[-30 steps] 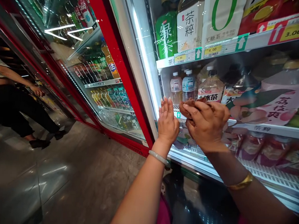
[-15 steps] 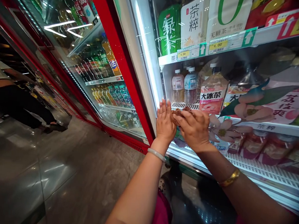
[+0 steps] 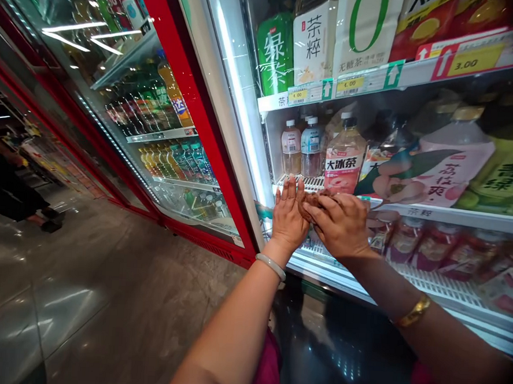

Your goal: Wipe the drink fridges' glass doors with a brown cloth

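Observation:
My left hand [image 3: 290,214] lies flat on the glass door [image 3: 399,137] of a drinks fridge, fingers stretched upward, with a pale bangle at the wrist. Beside it, my right hand [image 3: 343,226] presses a crumpled brown cloth [image 3: 308,208] to the glass; its fingers are bent over the cloth. Part of the cloth is hidden under those fingers, and its left edge touches my left hand. Behind the glass, just above my hands, stand two small bottles and a larger iced tea bottle [image 3: 344,154].
A red door frame [image 3: 209,119] runs down at my left, with another drinks fridge [image 3: 168,134] beyond it. Shelves with price tags [image 3: 350,85] hold more bottles. A person in black trousers [image 3: 9,182] is at the far left on the grey tiled floor [image 3: 123,300].
Both hands and the cloth have slid right across the glass, partly covering the flower decal. My view has turned slightly right. The person at the left now appears nearer the picture's edge.

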The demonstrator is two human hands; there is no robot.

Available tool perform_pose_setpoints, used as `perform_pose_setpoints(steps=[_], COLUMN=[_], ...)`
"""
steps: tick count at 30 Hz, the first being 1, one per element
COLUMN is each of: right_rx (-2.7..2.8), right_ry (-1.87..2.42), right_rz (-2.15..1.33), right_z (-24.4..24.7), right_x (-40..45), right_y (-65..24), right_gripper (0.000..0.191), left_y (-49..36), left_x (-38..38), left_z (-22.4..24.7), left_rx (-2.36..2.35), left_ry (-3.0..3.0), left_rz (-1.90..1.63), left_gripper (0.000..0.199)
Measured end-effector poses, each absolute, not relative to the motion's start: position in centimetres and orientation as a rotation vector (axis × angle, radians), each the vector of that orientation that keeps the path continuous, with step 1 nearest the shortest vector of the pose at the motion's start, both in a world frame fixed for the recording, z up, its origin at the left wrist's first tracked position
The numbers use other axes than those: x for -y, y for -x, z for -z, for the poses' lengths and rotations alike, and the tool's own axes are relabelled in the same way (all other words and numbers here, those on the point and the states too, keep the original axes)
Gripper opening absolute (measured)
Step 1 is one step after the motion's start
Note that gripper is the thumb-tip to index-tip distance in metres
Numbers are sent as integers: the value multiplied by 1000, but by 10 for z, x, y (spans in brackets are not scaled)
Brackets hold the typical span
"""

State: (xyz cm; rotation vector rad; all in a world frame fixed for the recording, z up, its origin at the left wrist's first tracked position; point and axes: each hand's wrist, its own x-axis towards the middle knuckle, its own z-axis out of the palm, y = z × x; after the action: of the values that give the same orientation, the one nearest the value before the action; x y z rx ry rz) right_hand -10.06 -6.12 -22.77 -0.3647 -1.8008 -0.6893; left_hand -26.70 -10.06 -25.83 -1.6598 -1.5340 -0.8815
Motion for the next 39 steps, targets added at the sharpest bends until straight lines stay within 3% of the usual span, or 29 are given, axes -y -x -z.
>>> perform_pose_setpoints(steps=[7,14,20,27,34,39], right_rx=[1612,1796,1593,1785,1598,1729], right_ry=[480,378,526,489,541,542], right_rz=[606,754,629,751,712,738], right_z=[201,220,192,225,202,219], right_x=[45,49,36,46,32,40], right_y=[51,42,-3,-2,-50,-44], right_gripper=[34,35,38,37,44,39], left_y=[242,208,188,165,142,125], left_x=[94,81,81,71,70,68], left_z=[252,262,250,258,249,251], left_rx=[1518,1471,1362,1382,1297,1390], left_ry=[1690,1740,1817,1825,1901,1932], left_rz=[851,964,929,952,910,871], left_gripper=[76,75,79,89,84,83])
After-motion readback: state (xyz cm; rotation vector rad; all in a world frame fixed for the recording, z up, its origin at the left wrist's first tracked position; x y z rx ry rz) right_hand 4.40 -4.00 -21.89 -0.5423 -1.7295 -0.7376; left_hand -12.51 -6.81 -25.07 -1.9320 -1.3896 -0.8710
